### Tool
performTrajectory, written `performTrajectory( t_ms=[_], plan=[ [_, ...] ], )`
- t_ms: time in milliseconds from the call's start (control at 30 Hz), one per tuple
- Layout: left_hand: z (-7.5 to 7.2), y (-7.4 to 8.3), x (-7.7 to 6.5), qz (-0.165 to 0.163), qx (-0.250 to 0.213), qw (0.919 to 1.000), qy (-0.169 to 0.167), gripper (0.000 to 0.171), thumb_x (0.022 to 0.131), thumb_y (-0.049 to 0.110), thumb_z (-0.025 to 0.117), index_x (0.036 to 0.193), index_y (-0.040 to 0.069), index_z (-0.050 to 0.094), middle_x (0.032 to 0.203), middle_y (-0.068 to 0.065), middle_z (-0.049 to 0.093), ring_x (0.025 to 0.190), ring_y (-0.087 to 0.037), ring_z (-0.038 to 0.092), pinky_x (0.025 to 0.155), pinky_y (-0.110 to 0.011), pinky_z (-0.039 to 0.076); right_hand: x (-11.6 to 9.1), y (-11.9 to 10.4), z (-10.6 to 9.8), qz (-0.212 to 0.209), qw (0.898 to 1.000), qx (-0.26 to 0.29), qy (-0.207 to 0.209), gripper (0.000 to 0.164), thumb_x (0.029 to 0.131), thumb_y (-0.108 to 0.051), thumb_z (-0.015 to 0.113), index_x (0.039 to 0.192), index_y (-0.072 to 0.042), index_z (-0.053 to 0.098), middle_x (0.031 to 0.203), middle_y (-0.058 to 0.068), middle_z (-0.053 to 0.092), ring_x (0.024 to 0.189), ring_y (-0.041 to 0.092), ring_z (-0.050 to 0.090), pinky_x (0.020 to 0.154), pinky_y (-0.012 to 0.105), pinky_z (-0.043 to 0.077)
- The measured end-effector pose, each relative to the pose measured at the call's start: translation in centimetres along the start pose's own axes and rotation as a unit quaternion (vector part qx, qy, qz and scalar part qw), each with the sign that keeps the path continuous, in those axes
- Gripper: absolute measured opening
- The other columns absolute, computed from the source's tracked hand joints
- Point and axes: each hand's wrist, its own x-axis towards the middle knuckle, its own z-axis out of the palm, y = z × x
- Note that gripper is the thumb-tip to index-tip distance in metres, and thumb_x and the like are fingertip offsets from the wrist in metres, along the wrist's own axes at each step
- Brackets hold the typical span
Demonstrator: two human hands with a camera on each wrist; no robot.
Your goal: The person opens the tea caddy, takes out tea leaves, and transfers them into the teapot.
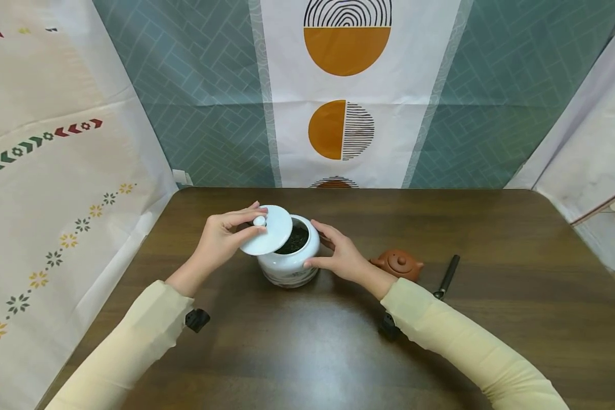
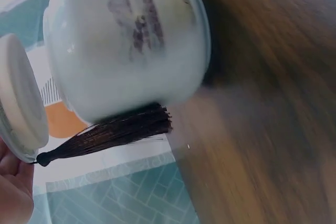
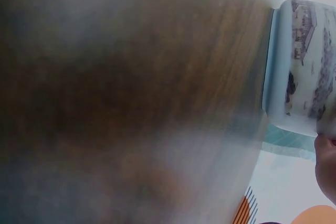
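Observation:
My left hand [image 1: 222, 230] pinches the round knob of a white lid [image 1: 277, 239]. The lid is raised and tilted over the left side of a white porcelain jar [image 1: 289, 269], leaving part of its mouth uncovered. Dark loose leaves [image 1: 298, 239] show inside. My right hand [image 1: 342, 253] steadies the jar from the right, thumb in front and fingers round the far side. In the left wrist view, a dark tassel [image 2: 115, 136] hangs by the lid's edge, beside the jar [image 2: 131, 51] with its printed pattern. The right wrist view shows a thumb [image 3: 326, 166] against the jar's side.
Behind my right forearm sits a small reddish-brown clay teapot [image 1: 400, 263], partly hidden. Right of it lies a tool with a black handle [image 1: 449, 274], its other end hidden by the sleeve. The brown wooden table [image 1: 307, 341] reaches back to a patterned cloth [image 1: 215, 114].

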Motion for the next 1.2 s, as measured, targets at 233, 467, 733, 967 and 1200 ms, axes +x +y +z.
performTrajectory(
  t_ms=[233,467,733,967,1200],
  plan=[
    [1.4,-0.1,1.3,-0.019,-0.003,0.9996,-0.021,0.026,0.079,0.006,0.076,0.104,0.000,0.073,0.109,-0.014,0.070,0.123,-0.018,0.054,0.101,-0.022,0.043,0.0,0.1,0.0,-0.005,1.000,0.000,-0.002,0.085,0.076,-0.007,0.079,0.145,0.003,0.031,0.147,0.022,0.037,0.135,0.034,0.037,0.108,0.043,0.037],
    [2.2,-0.4,1.8,-0.029,-0.020,0.9987,-0.037,0.025,0.079,0.006,0.075,0.103,0.000,0.073,0.110,-0.014,0.069,0.125,-0.018,0.053,0.103,-0.026,0.042,0.1,0.1,-0.1,-0.002,1.000,-0.004,-0.005,0.087,0.076,-0.011,0.079,0.146,0.001,0.031,0.148,0.020,0.036,0.136,0.032,0.038,0.108,0.043,0.036],
    [3.0,-0.8,2.0,-0.046,0.000,0.9972,-0.060,0.026,0.079,0.007,0.076,0.105,0.001,0.073,0.112,-0.012,0.069,0.127,-0.022,0.051,0.104,-0.034,0.041,0.0,0.4,-0.1,-0.002,1.000,-0.004,-0.007,0.086,0.076,-0.010,0.079,0.147,0.000,0.030,0.148,0.019,0.035,0.136,0.032,0.037,0.108,0.043,0.036],
    [3.2,-0.8,2.0,-0.044,0.003,0.9962,-0.074,0.027,0.080,0.007,0.075,0.106,0.000,0.072,0.113,-0.014,0.069,0.128,-0.024,0.050,0.107,-0.040,0.039,0.0,0.2,-0.2,0.004,1.000,-0.005,-0.008,0.087,0.077,-0.011,0.079,0.148,-0.001,0.029,0.149,0.019,0.035,0.136,0.031,0.037,0.108,0.040,0.036],
    [3.1,-0.5,2.0,-0.049,0.023,0.9959,-0.072,0.027,0.079,0.010,0.076,0.106,0.004,0.073,0.112,-0.010,0.070,0.126,-0.020,0.053,0.102,-0.040,0.044,0.0,0.0,-0.3,0.008,1.000,-0.012,-0.012,0.087,0.077,-0.014,0.079,0.148,-0.002,0.029,0.148,0.018,0.036,0.135,0.031,0.039,0.108,0.041,0.037]
  ],
)
